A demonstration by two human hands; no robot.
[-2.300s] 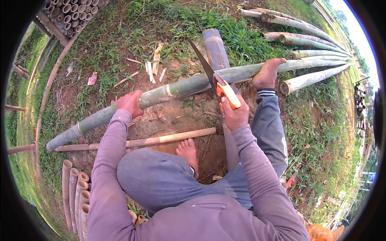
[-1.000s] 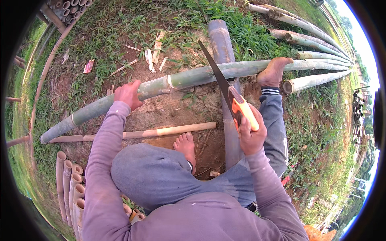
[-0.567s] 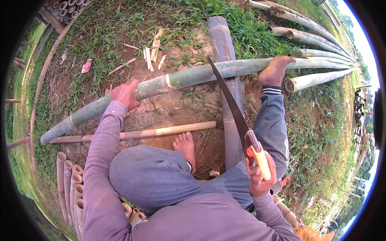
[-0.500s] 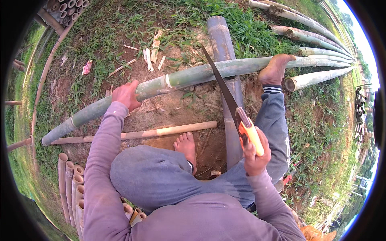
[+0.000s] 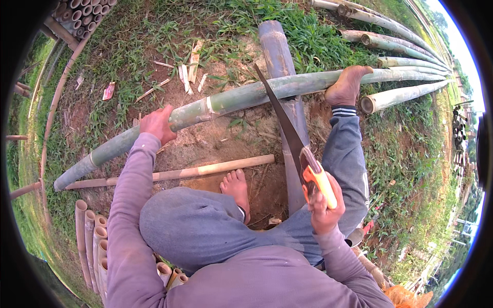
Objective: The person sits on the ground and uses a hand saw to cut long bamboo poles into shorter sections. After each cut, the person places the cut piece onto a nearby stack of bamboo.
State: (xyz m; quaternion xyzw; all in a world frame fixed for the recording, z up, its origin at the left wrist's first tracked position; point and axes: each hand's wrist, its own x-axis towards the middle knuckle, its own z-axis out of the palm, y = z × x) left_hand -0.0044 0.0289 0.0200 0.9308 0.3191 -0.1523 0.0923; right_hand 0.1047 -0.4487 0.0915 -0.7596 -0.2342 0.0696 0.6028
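The pole (image 5: 239,99) lies across the log (image 5: 275,47), resting on it, with a long run to either side. The saw (image 5: 291,131) slants over the pole just left of the log; whether its teeth sit in a cut cannot be told.

Grip state: the left hand (image 5: 158,124) grasps the pole from above, well left of the log. The right hand (image 5: 324,210) is wrapped around the saw's orange handle, right of the log's near end. A bare foot (image 5: 346,87) bears on the pole, right of the log.

Handling (judged): the pole should be stiff, fairly heavy at this length, and smooth enough to roll on the log; it may splinter. Hold it full-handed, left of the log, clear of the teeth. The saw should be light, its thin blade springy; hold by the handle only.
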